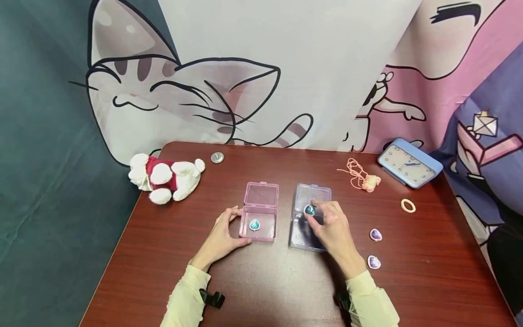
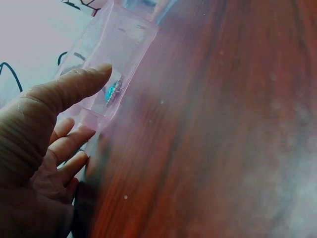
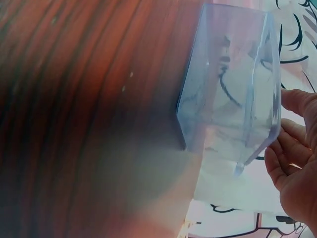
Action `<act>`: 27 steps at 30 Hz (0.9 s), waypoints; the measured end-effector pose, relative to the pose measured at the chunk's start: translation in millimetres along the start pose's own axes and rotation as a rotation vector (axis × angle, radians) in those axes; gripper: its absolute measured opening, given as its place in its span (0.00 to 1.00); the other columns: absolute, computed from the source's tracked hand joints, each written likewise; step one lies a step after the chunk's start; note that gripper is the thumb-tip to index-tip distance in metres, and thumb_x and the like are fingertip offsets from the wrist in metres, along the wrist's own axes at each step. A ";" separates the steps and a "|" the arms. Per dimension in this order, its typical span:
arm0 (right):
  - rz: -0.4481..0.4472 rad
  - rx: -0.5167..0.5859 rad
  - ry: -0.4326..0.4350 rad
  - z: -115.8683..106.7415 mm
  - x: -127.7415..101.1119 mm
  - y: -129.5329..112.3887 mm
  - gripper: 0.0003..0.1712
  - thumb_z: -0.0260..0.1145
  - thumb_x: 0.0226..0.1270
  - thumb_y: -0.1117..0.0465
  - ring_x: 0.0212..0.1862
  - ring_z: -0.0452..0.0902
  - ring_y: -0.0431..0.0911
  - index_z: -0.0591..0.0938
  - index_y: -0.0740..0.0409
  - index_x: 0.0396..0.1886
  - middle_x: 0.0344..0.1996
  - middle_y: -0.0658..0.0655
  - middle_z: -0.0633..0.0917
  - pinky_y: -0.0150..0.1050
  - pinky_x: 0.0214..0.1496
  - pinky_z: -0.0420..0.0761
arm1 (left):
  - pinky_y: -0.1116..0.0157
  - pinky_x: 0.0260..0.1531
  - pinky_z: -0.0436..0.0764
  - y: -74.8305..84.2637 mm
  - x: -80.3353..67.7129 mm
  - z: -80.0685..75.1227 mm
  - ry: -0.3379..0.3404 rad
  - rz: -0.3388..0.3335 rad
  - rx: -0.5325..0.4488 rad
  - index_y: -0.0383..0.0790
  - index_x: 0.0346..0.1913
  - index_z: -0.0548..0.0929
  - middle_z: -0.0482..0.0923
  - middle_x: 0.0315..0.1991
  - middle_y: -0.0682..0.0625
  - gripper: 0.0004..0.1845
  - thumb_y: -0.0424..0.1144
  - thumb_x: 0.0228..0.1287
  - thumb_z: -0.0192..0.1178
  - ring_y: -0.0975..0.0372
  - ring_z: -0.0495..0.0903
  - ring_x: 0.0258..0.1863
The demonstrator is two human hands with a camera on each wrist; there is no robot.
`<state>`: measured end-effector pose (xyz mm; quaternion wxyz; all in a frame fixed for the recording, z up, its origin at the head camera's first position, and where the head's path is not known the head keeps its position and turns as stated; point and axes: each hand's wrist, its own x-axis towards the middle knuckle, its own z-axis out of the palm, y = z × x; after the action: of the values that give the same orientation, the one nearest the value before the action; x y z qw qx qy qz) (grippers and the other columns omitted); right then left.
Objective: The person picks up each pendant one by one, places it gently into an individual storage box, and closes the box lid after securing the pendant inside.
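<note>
Right hand (image 1: 334, 229): near-closed, pinching teal gem (image 1: 309, 210) over clear box (image 1: 301, 238)
Left hand (image 1: 222, 237): half-open, gripping pink box (image 1: 267, 231) at 9 o'clock

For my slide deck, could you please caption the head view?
Right hand pinches a teal rhinestone at the open bluish clear box; left hand holds the open pink box, another teal rhinestone inside.

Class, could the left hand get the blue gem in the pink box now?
Probably yes: the pink box stands open, nothing covers the blue gem, and the left hand holds the box.
</note>
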<state>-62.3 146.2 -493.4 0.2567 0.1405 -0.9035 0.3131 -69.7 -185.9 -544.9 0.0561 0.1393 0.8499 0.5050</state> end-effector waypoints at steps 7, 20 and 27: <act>-0.028 0.038 0.004 9.6 5.7 -11.6 0.24 0.85 0.51 0.66 0.45 0.83 0.60 0.88 0.69 0.48 0.38 0.65 0.88 0.56 0.48 0.84 | 0.37 0.76 0.52 0.5 1.3 0.1 0.003 -0.001 0.009 0.46 0.60 0.75 0.75 0.72 0.48 0.39 0.43 0.46 0.87 0.47 0.60 0.80; -0.062 0.101 -0.046 34.3 8.8 -31.5 0.24 0.85 0.52 0.66 0.47 0.83 0.57 0.88 0.69 0.49 0.41 0.63 0.89 0.53 0.49 0.84 | 0.37 0.76 0.52 -0.9 0.9 0.7 0.002 -0.004 0.014 0.47 0.60 0.75 0.75 0.72 0.50 0.39 0.43 0.47 0.87 0.47 0.60 0.80; -0.053 0.118 -0.101 43.1 7.2 -42.7 0.23 0.84 0.54 0.65 0.46 0.84 0.55 0.88 0.67 0.49 0.42 0.62 0.88 0.51 0.48 0.86 | 0.38 0.76 0.54 -0.5 0.7 0.4 0.007 0.000 0.028 0.48 0.59 0.74 0.75 0.72 0.48 0.38 0.43 0.47 0.87 0.47 0.61 0.79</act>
<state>-66.8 85.4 -497.3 0.2106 0.1950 -0.8912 0.3512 -70.4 -185.5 -545.4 0.0512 0.1385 0.8571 0.4935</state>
